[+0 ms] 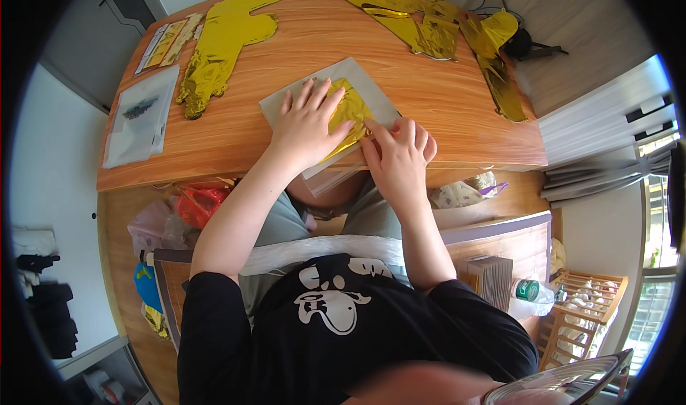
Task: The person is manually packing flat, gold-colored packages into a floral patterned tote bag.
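A folded gold foil balloon [350,112] lies flat in the middle of a clear plastic bag [348,71] near the table's front edge. One end of the bag hangs over that edge. My left hand [304,123] rests palm down on the bag and the foil's left side, fingers stretched and apart. At the foil's right side, my right hand [401,151] has its fingers curled, with thumb and index finger closed at the bag's edge. Whether the foil is fully inside the bag, I cannot tell.
Flat gold foil balloons lie at the table's [286,55] far left [227,41] and far right [429,30]. A stack of clear bags [143,116] sits at the left, with printed packets [166,44] beyond. A black stand [529,46] is at the right.
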A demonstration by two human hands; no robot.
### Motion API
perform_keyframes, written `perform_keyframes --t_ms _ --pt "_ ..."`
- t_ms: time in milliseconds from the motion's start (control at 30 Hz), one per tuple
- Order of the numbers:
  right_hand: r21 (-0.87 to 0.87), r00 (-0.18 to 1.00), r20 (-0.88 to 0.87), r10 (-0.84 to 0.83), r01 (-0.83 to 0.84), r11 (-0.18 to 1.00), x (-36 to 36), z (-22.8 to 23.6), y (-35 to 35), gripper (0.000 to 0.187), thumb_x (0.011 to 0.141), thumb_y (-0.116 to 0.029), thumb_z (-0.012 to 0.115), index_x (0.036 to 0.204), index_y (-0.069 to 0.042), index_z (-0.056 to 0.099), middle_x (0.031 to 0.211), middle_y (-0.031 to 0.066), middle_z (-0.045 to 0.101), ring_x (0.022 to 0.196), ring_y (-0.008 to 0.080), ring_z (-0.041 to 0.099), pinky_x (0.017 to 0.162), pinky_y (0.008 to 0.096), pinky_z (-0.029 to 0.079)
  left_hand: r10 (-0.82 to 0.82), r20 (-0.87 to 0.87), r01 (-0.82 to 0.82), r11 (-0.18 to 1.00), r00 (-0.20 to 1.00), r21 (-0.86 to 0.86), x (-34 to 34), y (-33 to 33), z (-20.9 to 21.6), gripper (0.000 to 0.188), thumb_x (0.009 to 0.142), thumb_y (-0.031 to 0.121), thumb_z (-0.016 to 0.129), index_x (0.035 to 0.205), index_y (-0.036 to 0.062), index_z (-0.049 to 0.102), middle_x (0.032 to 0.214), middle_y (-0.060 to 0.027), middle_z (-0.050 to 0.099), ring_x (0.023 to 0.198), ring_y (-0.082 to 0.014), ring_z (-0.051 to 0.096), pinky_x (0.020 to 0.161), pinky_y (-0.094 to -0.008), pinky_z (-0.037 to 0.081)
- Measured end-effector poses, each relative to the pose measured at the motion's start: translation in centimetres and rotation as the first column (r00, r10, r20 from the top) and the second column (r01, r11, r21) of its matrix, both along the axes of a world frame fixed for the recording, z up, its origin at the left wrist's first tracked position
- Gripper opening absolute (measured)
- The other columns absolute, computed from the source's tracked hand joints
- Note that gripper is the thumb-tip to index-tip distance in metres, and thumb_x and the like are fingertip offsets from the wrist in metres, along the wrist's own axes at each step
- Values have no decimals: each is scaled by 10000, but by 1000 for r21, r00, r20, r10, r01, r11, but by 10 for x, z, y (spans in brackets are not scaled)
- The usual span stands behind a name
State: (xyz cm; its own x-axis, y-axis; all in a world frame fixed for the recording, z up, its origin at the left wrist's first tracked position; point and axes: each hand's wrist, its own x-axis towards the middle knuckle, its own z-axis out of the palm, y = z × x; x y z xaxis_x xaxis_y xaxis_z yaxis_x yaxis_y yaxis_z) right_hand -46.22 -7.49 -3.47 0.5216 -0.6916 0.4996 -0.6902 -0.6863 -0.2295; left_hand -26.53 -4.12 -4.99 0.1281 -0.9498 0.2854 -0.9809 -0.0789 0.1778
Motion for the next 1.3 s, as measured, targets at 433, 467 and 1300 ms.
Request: perform_keyframes --t_ms 433,467,1300 --pt "64 988 -78 -131 136 989 8 -4 3 475 939 -431 650 1354 -198 637 1134 97 494 1121 326 448 970 517 311 -17 9 17 1000 1000 -14 -1 -2 6 607 987 526 525 1493 194 480 1544 -145 420 1462 -364 342 1179 -615 228" --pt "67 988 -78 -131 136 988 8 -2 3 475 939 -431 650 1354 -198 637 1134 97 494 1121 326 448 970 517 311 -17 9 17 1000 1000 -12 -1 -2 9 607 987 526 525 1493 194 480 1544 -145 420 1462 -364 342 1179 -615 228" --pt "17 993 20 -120 119 993 -3 -4 16 495 904 -388 698 1298 -95 636 1173 128 543 1182 341 463 1038 507 282 -69 -1 69 990 998 121 6 -7 23 604 955 564 567 1460 240 498 1502 -138 435 1420 -357 352 1150 -542 244"
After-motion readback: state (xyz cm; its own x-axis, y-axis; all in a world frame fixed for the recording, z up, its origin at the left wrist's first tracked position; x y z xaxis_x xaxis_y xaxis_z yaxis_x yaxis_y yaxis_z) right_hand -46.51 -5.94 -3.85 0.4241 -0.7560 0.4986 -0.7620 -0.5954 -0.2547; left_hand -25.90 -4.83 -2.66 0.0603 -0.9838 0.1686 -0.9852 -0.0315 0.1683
